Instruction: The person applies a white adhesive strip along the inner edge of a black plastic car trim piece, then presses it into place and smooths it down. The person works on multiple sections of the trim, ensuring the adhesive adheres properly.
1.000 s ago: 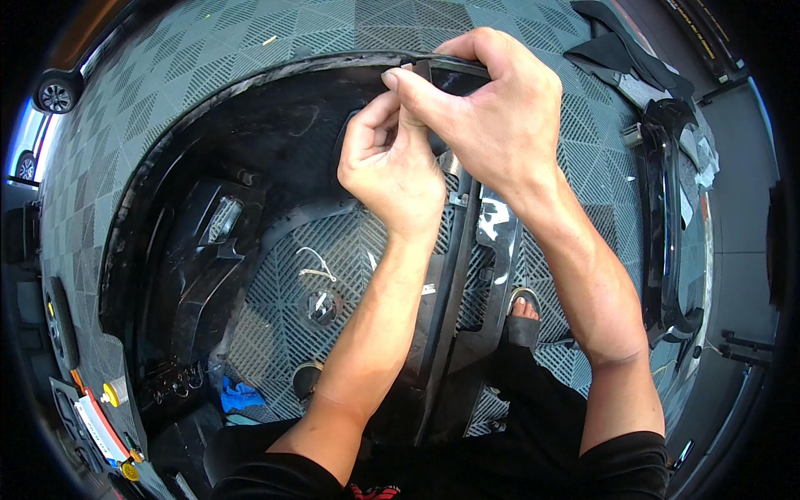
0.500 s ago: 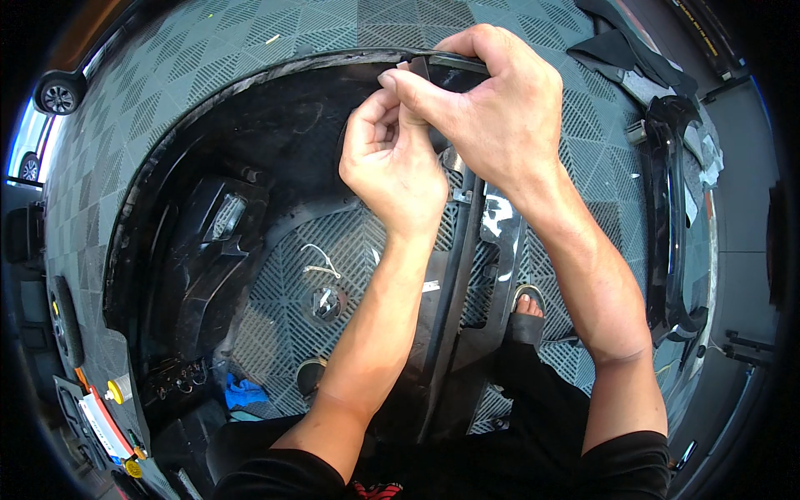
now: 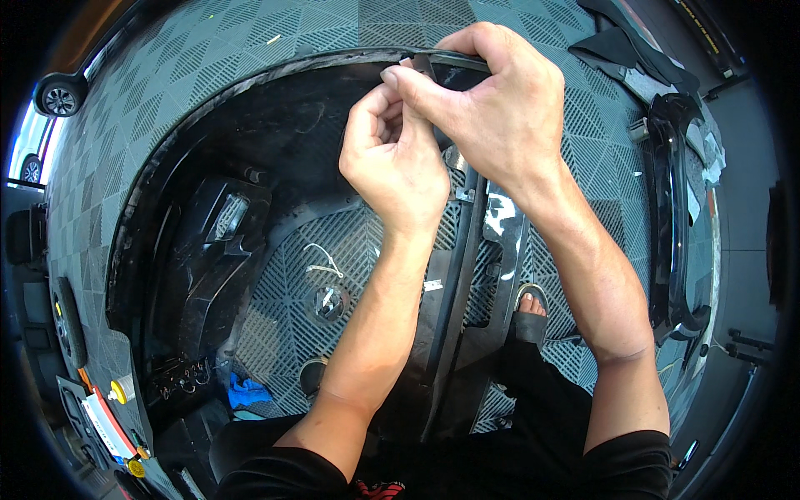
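Observation:
A large black car bumper (image 3: 312,104) lies with its hollow inner side up, curving round in front of me. At its far rim both my hands are close together. My right hand (image 3: 512,117) is closed over the rim, fingers bent across the edge and thumb pointing left. Just below that thumb, my left hand (image 3: 396,179) has its fingers curled in; their tips are hidden behind the right thumb. A small dark strip (image 3: 423,63) with a paler bit beside it sticks up at the rim, next to the thumb. What the left fingertips pinch is hidden.
Grey-green grid tiles (image 3: 292,258) cover the floor. A blue cloth (image 3: 247,390) and a clear round object (image 3: 329,302) lie inside the bumper's curve. Another black car part (image 3: 673,225) is at the right, near dark fabric (image 3: 629,54). Tools with yellow caps (image 3: 122,390) are at the left.
The view has shifted very slightly. Both hands stay at the same spot on the rim, and the small dark strip is tilted a little differently.

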The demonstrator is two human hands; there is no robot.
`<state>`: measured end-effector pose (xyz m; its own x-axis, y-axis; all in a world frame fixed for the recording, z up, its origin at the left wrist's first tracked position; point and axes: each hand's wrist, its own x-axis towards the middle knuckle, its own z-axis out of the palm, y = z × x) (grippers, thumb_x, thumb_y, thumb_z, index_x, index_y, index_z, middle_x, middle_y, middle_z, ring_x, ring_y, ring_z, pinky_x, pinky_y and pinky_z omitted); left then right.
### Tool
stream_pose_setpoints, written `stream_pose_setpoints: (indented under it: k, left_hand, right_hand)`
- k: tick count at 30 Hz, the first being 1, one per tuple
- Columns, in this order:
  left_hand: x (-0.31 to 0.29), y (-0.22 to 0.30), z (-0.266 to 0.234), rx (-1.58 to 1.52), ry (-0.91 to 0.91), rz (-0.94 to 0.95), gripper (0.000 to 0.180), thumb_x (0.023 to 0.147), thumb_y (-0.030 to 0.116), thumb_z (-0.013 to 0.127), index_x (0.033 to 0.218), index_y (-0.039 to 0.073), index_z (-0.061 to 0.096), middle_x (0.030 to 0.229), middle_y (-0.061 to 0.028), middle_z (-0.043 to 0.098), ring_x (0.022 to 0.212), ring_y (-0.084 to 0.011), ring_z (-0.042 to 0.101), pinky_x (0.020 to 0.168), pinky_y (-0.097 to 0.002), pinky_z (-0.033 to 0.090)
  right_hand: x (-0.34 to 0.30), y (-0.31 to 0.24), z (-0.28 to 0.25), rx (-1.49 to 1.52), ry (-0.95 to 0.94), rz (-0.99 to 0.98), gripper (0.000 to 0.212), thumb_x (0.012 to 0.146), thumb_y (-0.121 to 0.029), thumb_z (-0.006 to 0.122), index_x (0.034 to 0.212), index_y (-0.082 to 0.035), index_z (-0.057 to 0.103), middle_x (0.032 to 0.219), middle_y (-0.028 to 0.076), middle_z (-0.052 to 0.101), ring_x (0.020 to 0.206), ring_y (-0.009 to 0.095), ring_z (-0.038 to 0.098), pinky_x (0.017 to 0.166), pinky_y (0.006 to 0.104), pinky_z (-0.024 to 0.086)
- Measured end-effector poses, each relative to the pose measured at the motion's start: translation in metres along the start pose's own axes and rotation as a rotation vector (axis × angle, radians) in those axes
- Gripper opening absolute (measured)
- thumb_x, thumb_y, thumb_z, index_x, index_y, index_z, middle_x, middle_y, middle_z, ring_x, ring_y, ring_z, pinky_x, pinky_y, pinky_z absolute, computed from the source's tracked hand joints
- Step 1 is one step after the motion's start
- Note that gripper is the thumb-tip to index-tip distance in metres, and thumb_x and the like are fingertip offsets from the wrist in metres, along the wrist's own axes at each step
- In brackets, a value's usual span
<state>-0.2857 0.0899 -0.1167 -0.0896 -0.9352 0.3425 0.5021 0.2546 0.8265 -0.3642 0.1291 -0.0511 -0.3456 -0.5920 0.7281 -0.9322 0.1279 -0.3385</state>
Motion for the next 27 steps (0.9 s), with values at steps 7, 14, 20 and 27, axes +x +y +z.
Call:
stream_pose_setpoints:
  k: [7,14,20,27]
  left_hand:
    - [-0.0012,0.0028,0.0027,-0.004,-0.006,-0.017,0.025,0.101,0.017,0.071,0.11,-0.006,0.068,0.095,-0.0063,0.072,0.084,-0.009,0.066,0.075,-0.0233,0.054]
    - [-0.002,0.0039,0.0031,-0.038,-0.002,-0.087,0.026,0.101,0.016,0.07,0.11,-0.008,0.067,0.094,-0.007,0.072,0.082,-0.0088,0.065,0.075,-0.0227,0.054]
    - [-0.0044,0.0028,0.0061,-0.059,0.019,-0.078,0.023,0.1,0.013,0.071,0.108,-0.008,0.066,0.093,-0.007,0.071,0.081,-0.0084,0.064,0.073,-0.0224,0.054]
    - [-0.0058,-0.0009,0.0077,-0.119,0.021,-0.083,0.022,0.101,0.013,0.069,0.107,-0.008,0.066,0.091,-0.0064,0.071,0.08,-0.0079,0.064,0.074,-0.0219,0.053]
  right_hand:
    - [-0.0008,0.0006,0.0009,0.042,0.014,0.016,0.04,0.076,-0.035,0.088,0.092,-0.001,0.075,0.08,0.01,0.071,0.069,0.022,0.071,0.063,0.034,0.058]
    - [-0.0018,0.0013,0.0009,0.038,-0.004,0.039,0.04,0.076,-0.036,0.086,0.092,-0.002,0.075,0.08,0.01,0.07,0.071,0.025,0.071,0.065,0.037,0.058]
    - [-0.0008,-0.0008,-0.0012,0.053,-0.012,0.043,0.039,0.076,-0.036,0.086,0.091,-0.001,0.075,0.08,0.01,0.07,0.07,0.025,0.071,0.065,0.0369,0.058]
    - [-0.0015,0.0008,-0.0012,0.054,-0.004,0.028,0.038,0.076,-0.036,0.086,0.09,-0.002,0.076,0.08,0.011,0.071,0.071,0.025,0.072,0.066,0.0361,0.059]
